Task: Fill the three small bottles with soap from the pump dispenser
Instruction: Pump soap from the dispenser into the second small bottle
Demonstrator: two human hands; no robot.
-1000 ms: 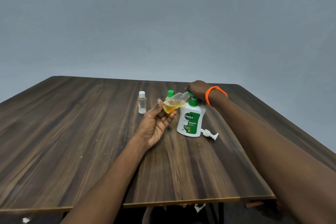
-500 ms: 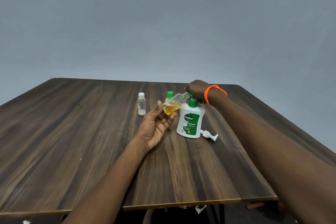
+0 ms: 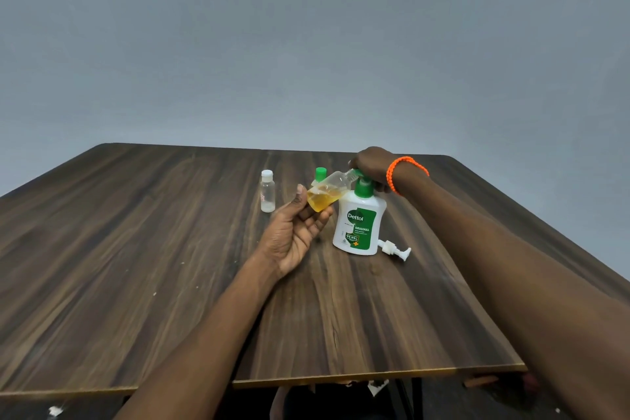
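Note:
My left hand (image 3: 296,232) holds a small clear bottle (image 3: 327,193) tilted, its mouth against the green pump nozzle; yellow soap sits in its lower end. My right hand (image 3: 373,164), with an orange bracelet, rests curled on the green pump head of the white Dettol dispenser (image 3: 358,225). A second small clear bottle with a white cap (image 3: 267,193) stands upright to the left. Behind the held bottle a green-capped small bottle (image 3: 320,174) shows only its top.
A loose white pump part (image 3: 395,249) lies on the dark wooden table (image 3: 136,249) just right of the dispenser. The table's front edge runs near the bottom of the view, with scraps on the floor below.
Both hands and the tilted bottle keep their places at the pump. The view has shifted slightly; nothing else has visibly changed.

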